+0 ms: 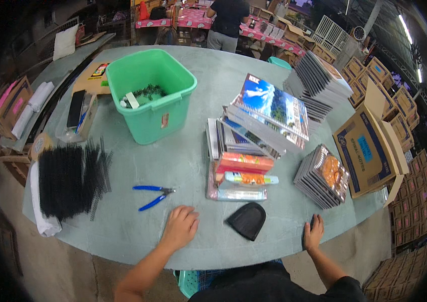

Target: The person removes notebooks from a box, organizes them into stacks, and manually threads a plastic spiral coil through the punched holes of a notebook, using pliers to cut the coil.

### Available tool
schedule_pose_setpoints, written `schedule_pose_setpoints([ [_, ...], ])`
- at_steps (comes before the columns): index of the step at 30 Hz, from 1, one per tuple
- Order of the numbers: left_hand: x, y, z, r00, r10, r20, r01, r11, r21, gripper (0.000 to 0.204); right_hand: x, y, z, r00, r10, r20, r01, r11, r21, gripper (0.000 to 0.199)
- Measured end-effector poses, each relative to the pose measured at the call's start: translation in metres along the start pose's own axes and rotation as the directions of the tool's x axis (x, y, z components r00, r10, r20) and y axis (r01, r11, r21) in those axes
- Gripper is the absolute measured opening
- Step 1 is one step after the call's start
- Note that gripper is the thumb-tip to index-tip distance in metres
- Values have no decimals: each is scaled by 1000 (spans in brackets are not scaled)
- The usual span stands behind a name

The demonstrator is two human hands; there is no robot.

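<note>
My left hand (181, 227) rests on the grey-green table with nothing in it, its fingers laid loosely on the top. Just beyond it lie blue-handled cutting pliers (154, 195), their handles spread. At the table's near edge on the right, my right hand (313, 233) also lies with fingers out and holds nothing. Ahead of it stands a stack of spiral notebooks (322, 176) with an orange-brown picture on the cover. Between my hands is a flat black rounded object (247, 221) whose kind I cannot make out. Black spiral binding coils (70, 178) lie in a heap at the left.
Behind the pliers stands a green bin (160, 121) with black coil scraps inside. Mid-table, blue-covered spiral notebooks (274, 105) are piled behind wrapped packs (243, 163). More notebooks (319, 80) and an open carton (367, 151) stand right. A person (228, 20) is at a far table.
</note>
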State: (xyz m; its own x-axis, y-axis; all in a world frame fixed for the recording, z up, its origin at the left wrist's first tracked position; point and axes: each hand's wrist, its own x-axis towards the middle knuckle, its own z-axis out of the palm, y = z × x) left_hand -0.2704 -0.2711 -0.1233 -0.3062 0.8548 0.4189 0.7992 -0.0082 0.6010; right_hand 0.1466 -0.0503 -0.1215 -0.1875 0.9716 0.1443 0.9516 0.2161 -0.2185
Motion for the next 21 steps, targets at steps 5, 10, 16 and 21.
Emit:
schedule_pose_setpoints([
  [5, -2, 6, -4, 998, -61, 34, 61, 998, -21, 22, -4, 1, -1, 1000, 10, 0, -10, 1000, -1, 57],
  [10, 1, 6, -4, 979, -178, 101, 186, 979, -80, 29, -11, 2, 2, 999, 3, -35, -2, 1000, 21, 54],
  [16, 143, 67, -6, 976, 162, -144, -164, 986, -1, 40, -10, -5, 3, 998, -4, -66, 9, 997, 78, 52],
  [21, 153, 65, 35, 988, 144, 61, -120, 947, -298, 20, -23, 12, 3, 991, -98, -89, 99, 995, 9, 53],
])
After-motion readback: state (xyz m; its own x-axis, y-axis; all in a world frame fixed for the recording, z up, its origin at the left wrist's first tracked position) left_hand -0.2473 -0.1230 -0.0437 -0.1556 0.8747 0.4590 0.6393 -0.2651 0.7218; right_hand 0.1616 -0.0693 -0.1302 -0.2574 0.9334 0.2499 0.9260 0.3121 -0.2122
